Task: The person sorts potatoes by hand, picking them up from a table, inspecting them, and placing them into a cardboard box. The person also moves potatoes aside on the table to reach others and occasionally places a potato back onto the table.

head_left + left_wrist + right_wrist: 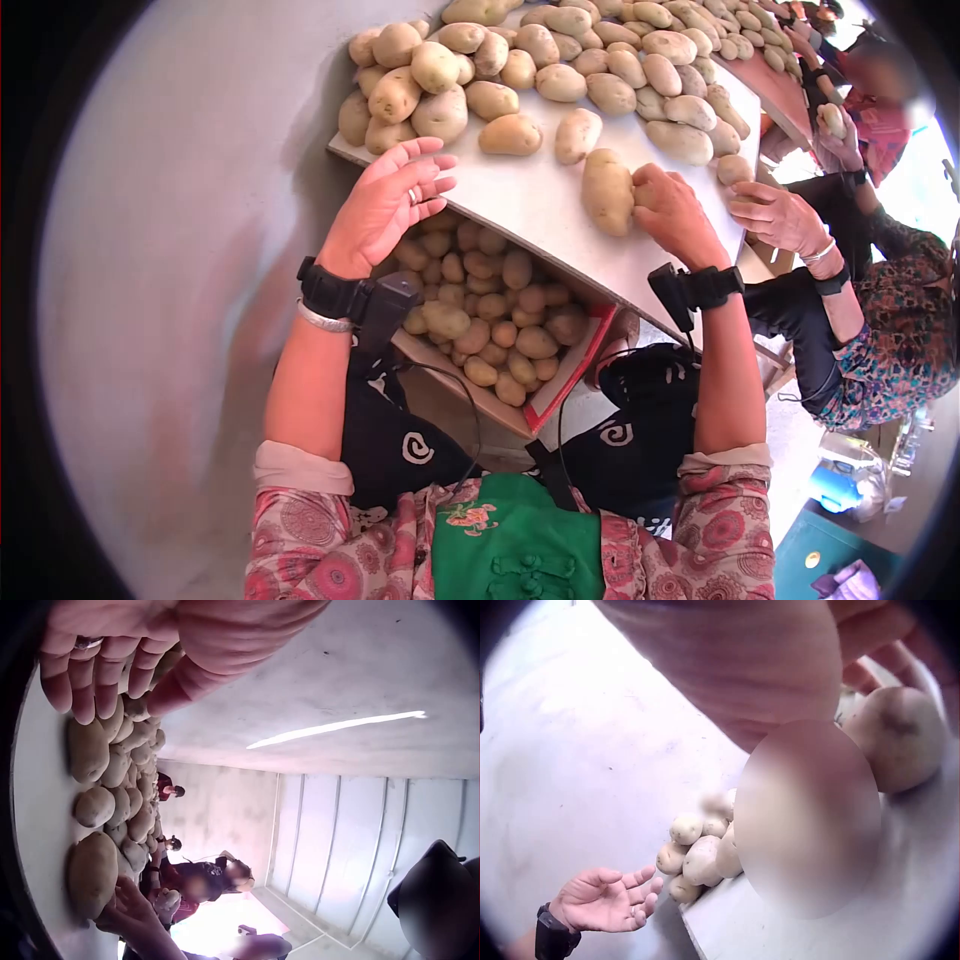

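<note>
Eyeballing this, our right hand has fingers curled round a big potato lying on the white desk near its front edge; our left hand hovers empty, fingers spread, over the crate of potatoes. We reckon it's heavy, hard, slightly dusty, so wrap its thick middle, not an end.

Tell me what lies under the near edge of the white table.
A crate full of small potatoes sits below it. The table covers the crate's far part, and the left hand hides a few potatoes.
</note>
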Available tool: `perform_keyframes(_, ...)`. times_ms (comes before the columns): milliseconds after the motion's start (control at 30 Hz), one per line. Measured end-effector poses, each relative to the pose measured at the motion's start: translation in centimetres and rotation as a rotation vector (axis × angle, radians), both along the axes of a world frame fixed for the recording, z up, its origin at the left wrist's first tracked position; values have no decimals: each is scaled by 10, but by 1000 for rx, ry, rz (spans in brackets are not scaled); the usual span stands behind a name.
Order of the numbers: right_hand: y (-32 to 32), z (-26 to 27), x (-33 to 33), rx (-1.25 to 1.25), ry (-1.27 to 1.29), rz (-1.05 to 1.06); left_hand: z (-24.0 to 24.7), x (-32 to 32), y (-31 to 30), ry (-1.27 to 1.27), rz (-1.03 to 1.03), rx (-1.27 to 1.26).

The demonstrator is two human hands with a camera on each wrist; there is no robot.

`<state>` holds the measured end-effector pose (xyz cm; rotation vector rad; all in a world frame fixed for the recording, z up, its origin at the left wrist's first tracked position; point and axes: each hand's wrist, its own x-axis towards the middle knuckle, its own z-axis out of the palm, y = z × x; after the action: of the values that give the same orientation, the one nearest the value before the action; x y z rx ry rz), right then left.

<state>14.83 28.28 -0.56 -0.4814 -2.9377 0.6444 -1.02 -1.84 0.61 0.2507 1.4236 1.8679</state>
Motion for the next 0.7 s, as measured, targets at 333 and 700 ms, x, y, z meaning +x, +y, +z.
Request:
perform_keyframes(333,12,4,-2,33,-21,-51,3,-18,-23,-25,141,104)
perform_keyframes(700,24,-4,0,40,-12,-84,7,-18,-24,-6,92,95)
